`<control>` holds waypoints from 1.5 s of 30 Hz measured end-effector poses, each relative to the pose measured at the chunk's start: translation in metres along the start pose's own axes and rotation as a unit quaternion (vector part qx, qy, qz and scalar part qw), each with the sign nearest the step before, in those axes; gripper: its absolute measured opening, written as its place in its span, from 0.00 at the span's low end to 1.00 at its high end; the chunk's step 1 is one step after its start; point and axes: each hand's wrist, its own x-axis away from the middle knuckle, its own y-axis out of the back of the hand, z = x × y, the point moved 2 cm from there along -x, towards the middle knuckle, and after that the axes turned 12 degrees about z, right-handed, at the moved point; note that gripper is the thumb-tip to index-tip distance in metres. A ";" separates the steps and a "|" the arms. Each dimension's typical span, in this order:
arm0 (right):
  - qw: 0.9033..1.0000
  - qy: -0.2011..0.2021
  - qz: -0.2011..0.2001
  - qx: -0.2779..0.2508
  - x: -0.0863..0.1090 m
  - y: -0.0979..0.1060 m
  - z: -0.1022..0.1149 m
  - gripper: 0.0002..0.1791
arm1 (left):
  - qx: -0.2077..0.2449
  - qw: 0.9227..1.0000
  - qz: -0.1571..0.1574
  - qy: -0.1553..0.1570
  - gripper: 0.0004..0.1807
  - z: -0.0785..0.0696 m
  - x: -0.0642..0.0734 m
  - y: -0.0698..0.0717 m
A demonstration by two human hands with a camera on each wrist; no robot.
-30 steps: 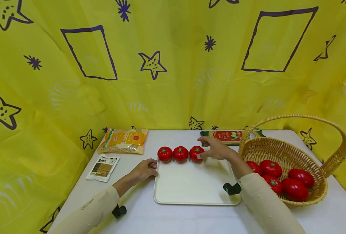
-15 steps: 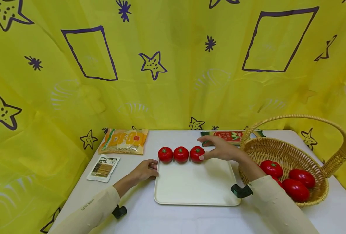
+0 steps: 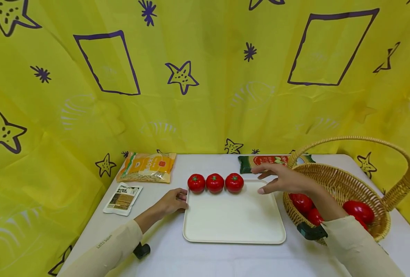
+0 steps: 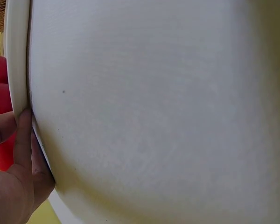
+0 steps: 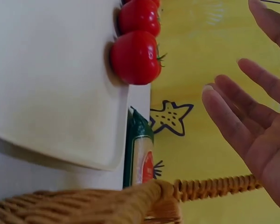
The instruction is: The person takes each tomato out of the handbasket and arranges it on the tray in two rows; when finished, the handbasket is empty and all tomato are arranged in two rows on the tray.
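From where I stand, a row of three round, glossy red tomatoes (image 3: 214, 183) with green tops sits along the far edge of a cream rectangular tray (image 3: 234, 219), starting at its far left corner. The right hand (image 3: 282, 179) hangs above the tray's far right corner, fingers spread and loosely bent, with nothing in it; the nearest tomato of the row lies to its left, clear of the fingertips. The left hand (image 3: 170, 202) has bent fingers against the tray's left rim, gripping it, just beside the row's leftmost tomato. Under the right forearm, a woven tan wicker basket (image 3: 333, 184) holds more red tomatoes (image 3: 359, 211). Behind the right hand, a green packet with a red label (image 3: 245, 164) lies on the white-covered worktop (image 3: 222, 263).
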 end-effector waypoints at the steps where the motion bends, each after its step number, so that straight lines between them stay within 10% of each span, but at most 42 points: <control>1: 1.000 0.002 0.004 -0.001 0.003 0.001 -0.001 0.36 | 0.000 1.000 0.001 0.000 0.29 0.000 0.000 0.000; 25: 0.997 0.026 0.072 -0.014 0.086 0.026 -0.029 0.23 | -0.017 1.000 -0.002 0.005 0.29 -0.006 0.000 0.000; 45: 0.991 -0.113 0.057 -0.047 0.112 0.064 -0.082 0.36 | -0.017 1.000 -0.005 0.008 0.29 -0.004 0.002 0.000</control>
